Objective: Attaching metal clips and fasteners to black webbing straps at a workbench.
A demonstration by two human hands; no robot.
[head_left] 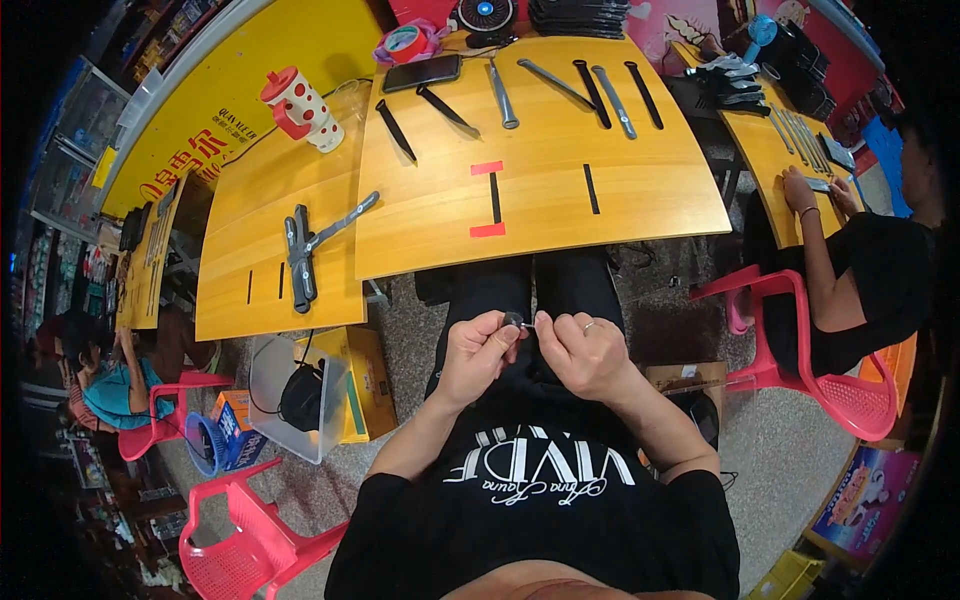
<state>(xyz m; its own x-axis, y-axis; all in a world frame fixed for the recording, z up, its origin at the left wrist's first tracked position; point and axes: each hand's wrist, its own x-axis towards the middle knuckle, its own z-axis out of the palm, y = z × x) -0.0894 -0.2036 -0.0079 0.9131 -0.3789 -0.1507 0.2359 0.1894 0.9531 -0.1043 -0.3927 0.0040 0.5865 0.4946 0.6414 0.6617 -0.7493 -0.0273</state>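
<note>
My left hand is closed in a pinch around a small dark roundish piece, held above my lap just off the table's front edge. A thin, light-coloured bit runs from that piece to my right hand, whose thumb and fingertips are pinched together on it. The fingers cover most of both parts, so their exact kind cannot be made out. On the table ahead lie several long, flat straps with rounded ends, such as a grey one and a black one.
A black strip lies between red tape marks, beside another black strip. Farther back are a phone, a tape roll and a fan. Left are grey straps and a spotted tumbler. A co-worker sits right.
</note>
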